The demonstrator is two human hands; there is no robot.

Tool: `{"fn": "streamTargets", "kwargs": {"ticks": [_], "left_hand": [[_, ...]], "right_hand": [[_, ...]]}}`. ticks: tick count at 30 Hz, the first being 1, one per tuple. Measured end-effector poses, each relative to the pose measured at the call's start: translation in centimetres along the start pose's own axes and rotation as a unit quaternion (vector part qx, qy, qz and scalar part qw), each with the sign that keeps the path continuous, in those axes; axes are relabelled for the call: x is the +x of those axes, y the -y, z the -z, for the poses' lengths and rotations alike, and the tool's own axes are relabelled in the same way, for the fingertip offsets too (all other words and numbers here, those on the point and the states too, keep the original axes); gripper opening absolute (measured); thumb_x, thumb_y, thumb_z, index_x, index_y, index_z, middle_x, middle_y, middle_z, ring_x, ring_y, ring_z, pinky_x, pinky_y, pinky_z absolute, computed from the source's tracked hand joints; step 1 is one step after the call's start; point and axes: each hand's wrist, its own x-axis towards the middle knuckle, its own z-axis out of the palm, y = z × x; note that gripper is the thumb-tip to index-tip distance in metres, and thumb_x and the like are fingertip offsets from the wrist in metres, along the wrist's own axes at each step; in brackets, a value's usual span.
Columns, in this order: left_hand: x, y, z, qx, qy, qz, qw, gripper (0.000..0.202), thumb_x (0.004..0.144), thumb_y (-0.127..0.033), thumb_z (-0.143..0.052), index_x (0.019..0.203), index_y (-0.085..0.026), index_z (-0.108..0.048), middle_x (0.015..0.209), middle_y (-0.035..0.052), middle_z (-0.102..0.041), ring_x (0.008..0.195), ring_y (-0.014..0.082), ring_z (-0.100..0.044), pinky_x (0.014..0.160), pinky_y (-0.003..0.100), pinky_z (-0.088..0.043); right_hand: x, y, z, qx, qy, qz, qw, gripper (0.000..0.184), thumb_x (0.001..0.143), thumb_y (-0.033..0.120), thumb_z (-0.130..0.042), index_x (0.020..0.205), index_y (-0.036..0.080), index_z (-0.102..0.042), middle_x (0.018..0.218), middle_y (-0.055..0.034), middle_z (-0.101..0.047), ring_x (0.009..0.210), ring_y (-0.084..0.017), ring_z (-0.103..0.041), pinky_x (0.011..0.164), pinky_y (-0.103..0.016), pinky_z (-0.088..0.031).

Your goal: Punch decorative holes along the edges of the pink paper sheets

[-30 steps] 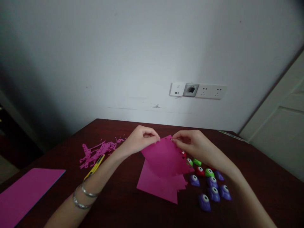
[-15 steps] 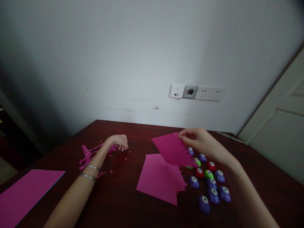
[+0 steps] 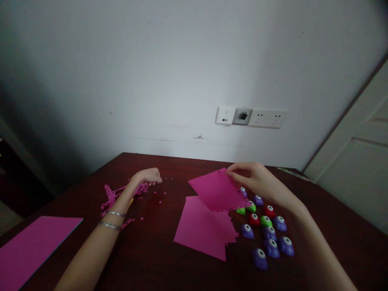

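Observation:
My right hand (image 3: 250, 176) pinches the upper corner of a pink sheet of paper (image 3: 216, 192), tilted above the table, with punched notches and holes along its edges. Under it lies another pink sheet (image 3: 198, 230) with a notched right edge. Below and right of my right hand stand several small craft punches, including a purple one (image 3: 260, 258), a red one (image 3: 254, 220) and a green one (image 3: 266, 222). At the back left, my left hand (image 3: 151, 176) is closed, fingers curled down at small pink paper cutouts (image 3: 142, 188); what its fingertips hold, if anything, is hidden.
Pink paper scraps (image 3: 109, 196) lie beside my left forearm, and a slim yellow thing (image 3: 131, 202) shows behind the wrist. A stack of pink paper (image 3: 39, 246) rests at the left front. The dark red table (image 3: 145, 258) meets a wall with sockets (image 3: 266, 119).
My left hand has shifted slightly left and back, its fingers curling in, uncovering a few cutouts. The sheet in my right hand has swung a little left.

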Motion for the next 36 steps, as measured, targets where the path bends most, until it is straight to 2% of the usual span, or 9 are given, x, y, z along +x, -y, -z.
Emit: {"fn": "streamTargets", "kwargs": {"ticks": [2,6,11,14,20,24,27,32,36], "left_hand": [[-0.5,-1.4,-0.1,-0.052,0.016,-0.035,0.998,0.034,0.07,-0.046,-0.059,0.061,-0.013,-0.06,0.05,0.0023,-0.056,0.041,0.0093,-0.047,0.04,0.021,-0.029],[-1.4,-5.0,-1.6,-0.158,0.127,-0.086,0.976,0.054,0.075,-0.064,-0.047,0.072,-0.012,-0.065,0.055,0.0075,-0.062,0.045,0.013,-0.055,0.038,0.02,-0.031],[-1.1,-8.2,-5.1,-0.24,0.257,-0.132,0.927,0.048,0.078,-0.055,-0.048,0.073,-0.011,-0.067,0.059,0.01,-0.066,0.045,0.0148,-0.058,0.037,0.022,-0.037],[-0.7,-9.1,-6.5,-0.342,0.292,-0.123,0.885,0.052,0.08,-0.057,-0.047,0.078,-0.009,-0.067,0.066,0.0122,-0.068,0.05,0.0156,-0.061,0.04,0.023,-0.041],[-0.8,-9.8,-7.2,-0.485,0.261,-0.112,0.827,0.046,0.079,-0.05,-0.058,0.104,-0.012,-0.059,0.083,0.0138,-0.07,0.068,0.0189,-0.067,0.055,0.026,-0.049],[-0.2,-9.7,-8.2,-0.521,0.282,-0.098,0.8,0.045,0.077,-0.049,-0.061,0.097,-0.008,-0.06,0.077,0.0153,-0.07,0.068,0.0211,-0.067,0.061,0.031,-0.051],[0.4,-9.7,-8.7,-0.562,0.28,-0.1,0.772,0.038,0.078,-0.042,-0.061,0.09,-0.006,-0.062,0.074,0.013,-0.069,0.064,0.0166,-0.065,0.06,0.026,-0.05],[0.1,-10.1,-7.6,-0.621,0.116,-0.137,0.763,0.026,0.068,-0.011,-0.068,0.093,-0.008,-0.064,0.083,0.0086,-0.068,0.066,0.0106,-0.063,0.07,0.023,-0.05],[-1.0,-9.9,-5.4,-0.572,0.016,-0.168,0.803,0.027,0.064,-0.014,-0.072,0.089,-0.009,-0.065,0.085,0.0085,-0.068,0.069,0.0115,-0.062,0.069,0.025,-0.05]], "right_hand": [[0.1,-0.1,0.0,-0.005,-0.013,0.018,1.0,0.021,0.084,0.032,-0.05,0.085,0.019,-0.067,0.083,-0.003,-0.068,0.073,-0.014,-0.06,0.065,-0.025,-0.045],[0.2,-0.3,-0.1,-0.006,-0.04,0.037,0.999,0.02,0.084,0.032,-0.051,0.086,0.02,-0.067,0.085,-0.0036,-0.067,0.075,-0.016,-0.06,0.066,-0.027,-0.046],[0.2,-0.1,-0.5,0.079,-0.048,0.04,0.995,0.023,0.085,0.034,-0.051,0.096,0.019,-0.065,0.094,-0.0056,-0.067,0.077,-0.016,-0.061,0.067,-0.029,-0.051],[0.1,0.2,-0.6,0.118,-0.045,0.038,0.991,0.027,0.084,0.036,-0.051,0.098,0.018,-0.065,0.098,-0.0073,-0.067,0.081,-0.017,-0.063,0.069,-0.031,-0.053],[0.1,0.3,-0.2,0.105,-0.051,0.064,0.991,0.023,0.083,0.036,-0.054,0.092,0.019,-0.067,0.098,-0.0063,-0.069,0.089,-0.019,-0.064,0.083,-0.035,-0.051],[0.2,0.1,-0.2,0.102,-0.063,0.08,0.99,0.024,0.082,0.037,-0.055,0.091,0.019,-0.067,0.096,-0.006,-0.069,0.089,-0.019,-0.064,0.084,-0.036,-0.05],[0.2,-0.1,-0.1,0.099,-0.074,0.089,0.988,0.023,0.082,0.036,-0.055,0.091,0.019,-0.067,0.099,-0.0069,-0.069,0.091,-0.019,-0.063,0.086,-0.037,-0.05],[0.0,0.0,0.8,0.09,-0.048,0.084,0.991,0.017,0.082,0.033,-0.057,0.088,0.022,-0.068,0.114,-0.006,-0.063,0.102,-0.02,-0.059,0.088,-0.035,-0.049],[-0.3,-0.7,1.4,0.153,0.026,0.02,0.988,0.023,0.08,0.033,-0.06,0.099,0.023,-0.067,0.119,-0.0054,-0.061,0.105,-0.021,-0.059,0.09,-0.035,-0.049]]}}
